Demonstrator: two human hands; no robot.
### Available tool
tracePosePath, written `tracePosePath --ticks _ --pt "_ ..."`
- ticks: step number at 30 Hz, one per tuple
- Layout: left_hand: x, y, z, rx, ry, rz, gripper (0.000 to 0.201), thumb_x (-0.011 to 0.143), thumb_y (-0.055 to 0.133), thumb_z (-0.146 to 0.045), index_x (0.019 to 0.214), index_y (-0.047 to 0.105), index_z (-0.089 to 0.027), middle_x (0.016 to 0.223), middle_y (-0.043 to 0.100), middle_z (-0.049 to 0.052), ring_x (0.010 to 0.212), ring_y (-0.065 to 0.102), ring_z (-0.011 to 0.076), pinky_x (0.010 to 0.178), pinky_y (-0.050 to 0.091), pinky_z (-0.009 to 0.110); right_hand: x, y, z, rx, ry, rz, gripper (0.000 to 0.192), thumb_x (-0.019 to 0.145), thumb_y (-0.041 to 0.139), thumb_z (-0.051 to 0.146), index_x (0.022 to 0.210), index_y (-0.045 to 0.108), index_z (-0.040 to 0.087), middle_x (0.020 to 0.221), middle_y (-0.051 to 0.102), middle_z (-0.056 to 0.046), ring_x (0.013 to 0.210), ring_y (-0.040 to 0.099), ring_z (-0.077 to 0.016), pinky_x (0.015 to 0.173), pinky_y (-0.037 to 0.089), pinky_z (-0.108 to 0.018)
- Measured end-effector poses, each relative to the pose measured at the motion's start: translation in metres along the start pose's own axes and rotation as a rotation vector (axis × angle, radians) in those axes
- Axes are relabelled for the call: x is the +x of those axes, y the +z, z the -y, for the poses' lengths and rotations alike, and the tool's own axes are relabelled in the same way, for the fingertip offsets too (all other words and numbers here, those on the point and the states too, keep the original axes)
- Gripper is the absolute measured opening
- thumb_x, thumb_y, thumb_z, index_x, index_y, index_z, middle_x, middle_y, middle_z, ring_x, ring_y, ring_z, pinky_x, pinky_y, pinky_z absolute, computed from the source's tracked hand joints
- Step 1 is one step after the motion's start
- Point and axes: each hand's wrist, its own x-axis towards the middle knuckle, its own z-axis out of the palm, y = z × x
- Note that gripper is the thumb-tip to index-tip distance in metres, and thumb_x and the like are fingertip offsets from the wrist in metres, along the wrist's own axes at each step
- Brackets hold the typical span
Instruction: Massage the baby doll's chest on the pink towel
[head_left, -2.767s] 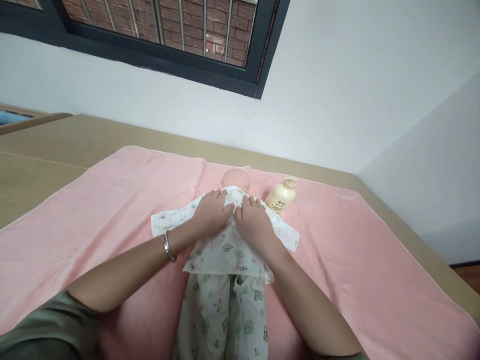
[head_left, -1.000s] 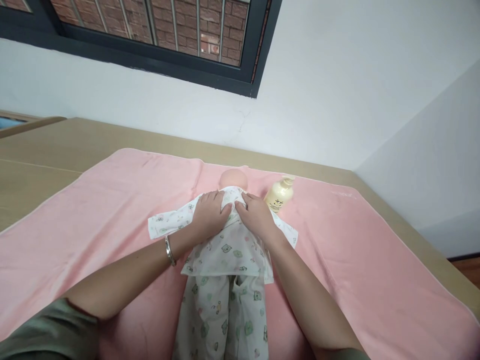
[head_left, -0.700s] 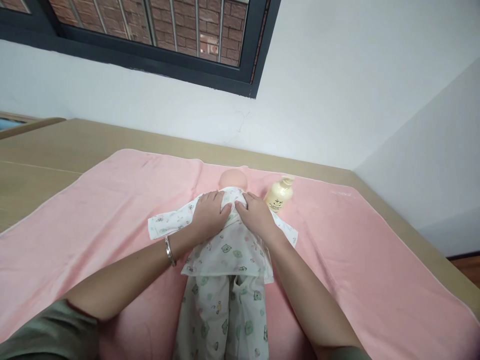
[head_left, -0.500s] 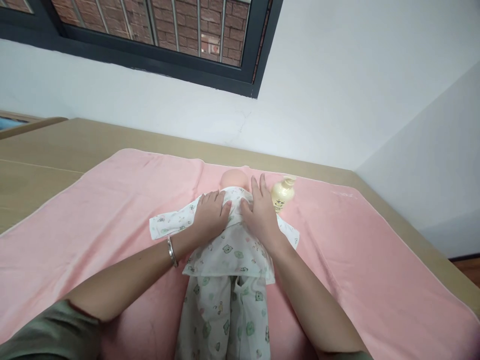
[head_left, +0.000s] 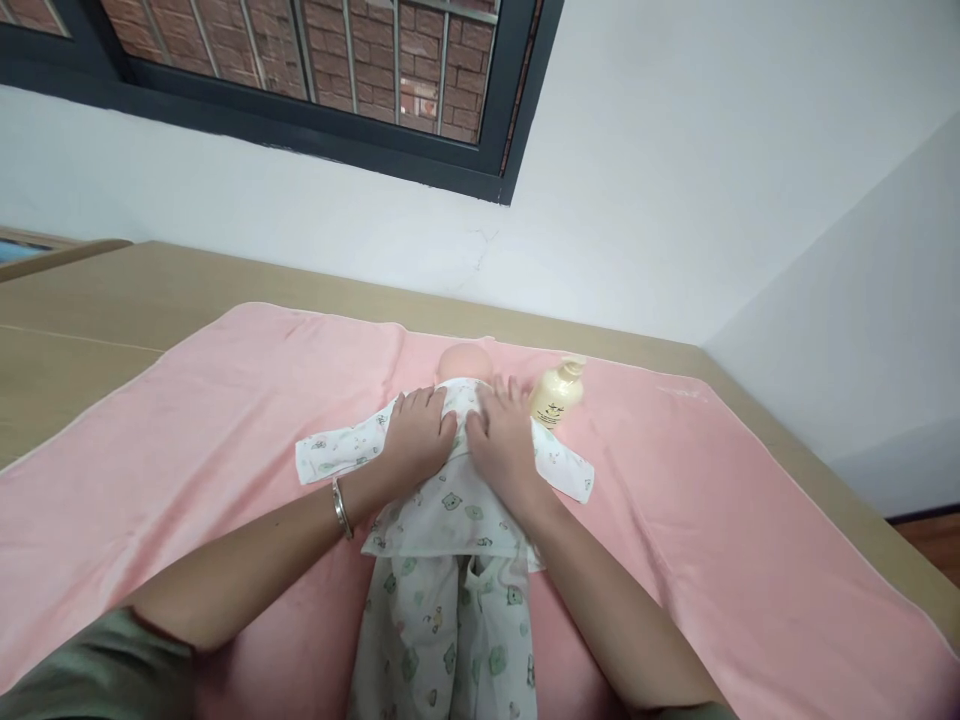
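Lying flat on its back mid-frame: a bald, peach-skinned baby doll (head_left: pixel 465 360), head pointing to 12 o'clock, legs running down to 6. Already dressed in a white cotton top with little green bear prints (head_left: pixel 450 500) and matching printed trousers (head_left: pixel 450 640), so looks like the dressing part is mostly done and only smoothing around the collar is left, far as can be judged. Left hand (head_left: pixel 417 437) flat on the chest at about 11 o'clock of the top, fingers loosely spread, pressing rather than gripping. Right hand (head_left: pixel 501 440) alongside at 1 o'clock, palm down, fingertips up by the neckline; can't tell whether any fabric is actually pinched underneath. Thin silver bangle (head_left: pixel 341 508) on the left wrist. Sleeves of the top splayed out to 9 and 3. Just beside the doll's head at 2 o'clock, a cream plastic pump bottle (head_left: pixel 556 394) lying tilted. Underneath everything a soft pink towel (head_left: pixel 187 420) over a tan wooden table (head_left: pixel 112 290). Up at 12, a dark-framed barred window (head_left: pixel 337 80) with brick behind.
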Motion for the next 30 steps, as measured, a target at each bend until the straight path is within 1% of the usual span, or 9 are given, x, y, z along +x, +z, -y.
tracePosePath --ticks 3,8,13,17,20,23,26,27,30 --pt "0.0 0.002 0.001 0.0 0.001 -0.004 0.04 0.098 0.037 -0.027 0.129 0.06 -0.014 0.125 0.07 0.017 0.12 0.063 0.0325 0.108 0.045 0.051 0.001 0.003 -0.001 0.049 0.013 0.082 0.053 0.099 0.038 0.026 0.149 0.055 0.017 0.164 0.044 -0.012 0.159 0.025 -0.0321 0.127 0.02 -0.058" --pt "-0.001 0.004 0.001 0.005 0.006 -0.006 0.041 0.1 0.036 -0.028 0.131 0.058 -0.013 0.128 0.069 0.018 0.124 0.062 0.0322 0.111 0.043 0.053 0.003 -0.004 -0.003 0.074 -0.014 -0.054 0.057 0.1 0.037 0.024 0.155 0.047 0.015 0.168 0.036 -0.011 0.16 0.022 -0.0277 0.13 0.018 -0.051" --pt "-0.001 0.003 0.001 -0.034 -0.006 0.014 0.042 0.1 0.035 -0.03 0.131 0.059 -0.015 0.131 0.069 0.018 0.127 0.06 0.0341 0.113 0.04 0.059 0.006 0.001 -0.009 -0.011 -0.034 0.082 0.052 0.101 0.039 0.026 0.15 0.053 0.014 0.163 0.045 -0.015 0.157 0.03 -0.0321 0.126 0.023 -0.056" --pt "0.005 -0.001 0.005 -0.179 -0.053 0.089 0.048 0.098 0.036 -0.036 0.134 0.059 -0.014 0.138 0.066 0.019 0.134 0.057 0.0342 0.118 0.037 0.058 0.004 0.008 -0.01 0.023 -0.074 0.009 0.052 0.101 0.04 0.023 0.151 0.052 0.012 0.166 0.04 -0.016 0.157 0.028 -0.0306 0.126 0.025 -0.051" --pt "0.017 -0.011 0.004 -0.429 -0.127 0.063 0.051 0.096 0.037 -0.04 0.131 0.061 -0.013 0.143 0.063 0.019 0.138 0.054 0.0319 0.122 0.035 0.051 0.002 0.013 -0.011 0.007 -0.096 0.031 0.051 0.101 0.039 0.02 0.149 0.054 0.01 0.161 0.046 -0.018 0.155 0.033 -0.0314 0.127 0.023 -0.055" --pt "0.032 -0.025 -0.007 -0.723 -0.221 -0.025 0.05 0.094 0.041 -0.044 0.128 0.063 -0.015 0.147 0.061 0.017 0.142 0.05 0.03 0.124 0.033 0.046 0.006 0.004 -0.013 0.027 -0.106 0.048 0.051 0.099 0.04 0.017 0.147 0.056 0.011 0.159 0.049 -0.018 0.153 0.038 -0.0307 0.125 0.028 -0.054" --pt "0.048 -0.037 -0.032 -1.13 -0.326 -0.062 0.041 0.093 0.049 -0.043 0.118 0.068 -0.017 0.142 0.065 0.015 0.139 0.055 0.0279 0.121 0.039 0.041 0.014 -0.022 -0.023 0.057 -0.111 -0.127 0.056 0.095 0.039 0.012 0.149 0.055 0.012 0.164 0.043 -0.015 0.156 0.033 -0.0275 0.127 0.029 -0.05" --pt "0.053 -0.04 -0.042 -1.306 -0.4 -0.037 0.039 0.093 0.049 -0.042 0.116 0.068 -0.016 0.136 0.068 0.016 0.134 0.06 0.0276 0.118 0.043 0.041 0.018 -0.032 -0.029 0.053 -0.11 -0.21 0.058 0.094 0.038 0.011 0.149 0.055 0.012 0.165 0.041 -0.014 0.157 0.031 -0.0268 0.128 0.027 -0.049" --pt "0.069 -0.045 -0.074 -1.704 -0.58 0.217 0.051 0.098 0.044 -0.047 0.128 0.064 -0.01 0.133 0.067 0.023 0.126 0.066 0.028 0.11 0.052 0.041 0.028 -0.059 -0.05 -0.011 -0.062 -0.419 0.06 0.091 0.036 0.008 0.149 0.053 0.005 0.165 0.039 -0.018 0.159 0.025 -0.0276 0.131 0.019 -0.052"
